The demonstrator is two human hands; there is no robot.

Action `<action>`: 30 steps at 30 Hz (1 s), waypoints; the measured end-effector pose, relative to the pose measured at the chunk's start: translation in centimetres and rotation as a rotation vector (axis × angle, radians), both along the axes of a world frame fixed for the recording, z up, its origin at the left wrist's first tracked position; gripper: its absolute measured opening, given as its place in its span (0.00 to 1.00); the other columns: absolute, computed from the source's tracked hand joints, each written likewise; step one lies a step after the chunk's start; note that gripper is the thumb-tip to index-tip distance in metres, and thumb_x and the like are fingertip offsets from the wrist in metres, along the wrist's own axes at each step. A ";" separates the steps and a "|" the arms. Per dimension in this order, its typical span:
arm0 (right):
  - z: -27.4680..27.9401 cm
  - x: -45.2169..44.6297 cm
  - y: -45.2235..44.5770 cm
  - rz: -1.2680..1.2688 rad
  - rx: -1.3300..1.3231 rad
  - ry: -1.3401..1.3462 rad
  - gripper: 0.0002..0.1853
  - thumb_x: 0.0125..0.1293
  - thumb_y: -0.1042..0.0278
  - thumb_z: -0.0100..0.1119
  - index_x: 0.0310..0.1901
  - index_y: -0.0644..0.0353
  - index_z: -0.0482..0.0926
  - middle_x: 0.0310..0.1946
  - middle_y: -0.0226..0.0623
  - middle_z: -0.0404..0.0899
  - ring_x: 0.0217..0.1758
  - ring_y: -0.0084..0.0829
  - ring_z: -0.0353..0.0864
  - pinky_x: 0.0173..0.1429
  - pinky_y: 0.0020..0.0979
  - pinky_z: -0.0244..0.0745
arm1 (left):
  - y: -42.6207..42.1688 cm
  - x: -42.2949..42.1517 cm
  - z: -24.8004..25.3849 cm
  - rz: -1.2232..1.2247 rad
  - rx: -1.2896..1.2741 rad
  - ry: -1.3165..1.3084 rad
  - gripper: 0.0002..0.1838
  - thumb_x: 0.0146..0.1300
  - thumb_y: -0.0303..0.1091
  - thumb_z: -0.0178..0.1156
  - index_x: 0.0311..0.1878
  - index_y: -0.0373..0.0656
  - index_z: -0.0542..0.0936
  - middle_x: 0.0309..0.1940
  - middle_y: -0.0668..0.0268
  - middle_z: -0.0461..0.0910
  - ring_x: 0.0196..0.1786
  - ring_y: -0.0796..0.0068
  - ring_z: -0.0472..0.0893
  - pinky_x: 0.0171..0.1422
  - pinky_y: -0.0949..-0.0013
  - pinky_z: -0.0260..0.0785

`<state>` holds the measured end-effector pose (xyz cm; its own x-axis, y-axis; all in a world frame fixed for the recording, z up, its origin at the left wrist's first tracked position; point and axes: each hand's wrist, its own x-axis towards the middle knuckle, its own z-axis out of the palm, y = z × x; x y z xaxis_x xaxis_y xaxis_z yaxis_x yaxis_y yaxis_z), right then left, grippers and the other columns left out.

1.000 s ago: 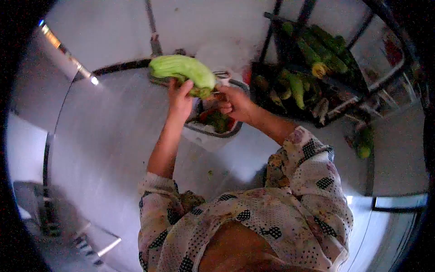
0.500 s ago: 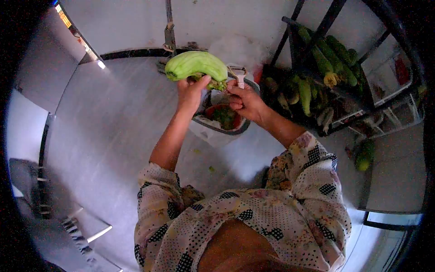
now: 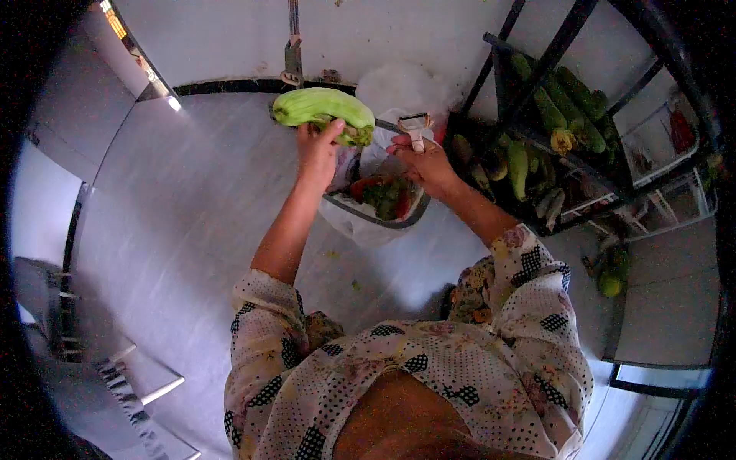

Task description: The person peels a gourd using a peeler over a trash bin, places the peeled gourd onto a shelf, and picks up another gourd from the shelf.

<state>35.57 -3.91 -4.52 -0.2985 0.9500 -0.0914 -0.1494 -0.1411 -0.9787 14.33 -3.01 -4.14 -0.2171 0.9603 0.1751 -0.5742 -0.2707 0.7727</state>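
A long, pale green peeled gourd is held up by my left hand, whose fingers wrap its underside near the stem end. My right hand grips a white-handled peeler, its blade end pointing up. The peeler is apart from the gourd, to its right. Beneath both hands stands a bin with a grey rim and a white plastic liner. Inside it lie dark green scraps and something red.
On the right, a black rack holds several long green gourds and other vegetables. Another green gourd lies on the floor by a cabinet. A white-legged stool or chair is at lower left. Small green bits lie on the floor.
My right hand with the peeler has moved right, away from the gourd's stem end. The gourd has shifted slightly left, and more of the bin's inside shows.
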 end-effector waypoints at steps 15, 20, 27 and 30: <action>2.8 0.4 1.1 -0.136 0.256 -0.222 0.13 0.58 0.63 0.64 0.44 0.56 0.78 0.37 0.22 0.79 0.31 0.14 0.71 0.28 0.19 0.62 | -0.8 0.4 0.3 -0.044 0.024 0.631 0.33 0.45 0.31 0.70 0.56 0.39 0.68 0.48 0.61 0.75 0.51 0.70 0.75 0.55 0.67 0.68; 4.1 0.6 1.0 -0.066 0.312 -0.180 0.23 0.56 0.64 0.66 0.54 0.58 0.74 0.47 0.28 0.78 0.41 0.18 0.74 0.40 0.24 0.70 | -0.5 1.2 -0.4 -0.130 0.029 0.742 0.36 0.45 0.33 0.70 0.59 0.38 0.67 0.50 0.61 0.75 0.53 0.69 0.75 0.57 0.66 0.67; 4.9 1.0 0.1 0.041 0.557 -0.391 0.39 0.49 0.55 0.71 0.62 0.57 0.65 0.53 0.41 0.74 0.53 0.36 0.74 0.59 0.34 0.69 | -3.2 3.1 2.5 -0.354 0.044 0.744 0.35 0.49 0.30 0.67 0.62 0.38 0.66 0.52 0.61 0.73 0.54 0.70 0.74 0.59 0.66 0.66; 5.1 0.8 0.3 0.017 0.612 -0.345 0.43 0.44 0.52 0.74 0.61 0.60 0.65 0.54 0.44 0.74 0.56 0.39 0.73 0.61 0.35 0.68 | -3.0 2.3 2.5 -0.415 -0.025 0.733 0.35 0.51 0.30 0.65 0.63 0.37 0.64 0.54 0.62 0.72 0.55 0.71 0.72 0.60 0.67 0.64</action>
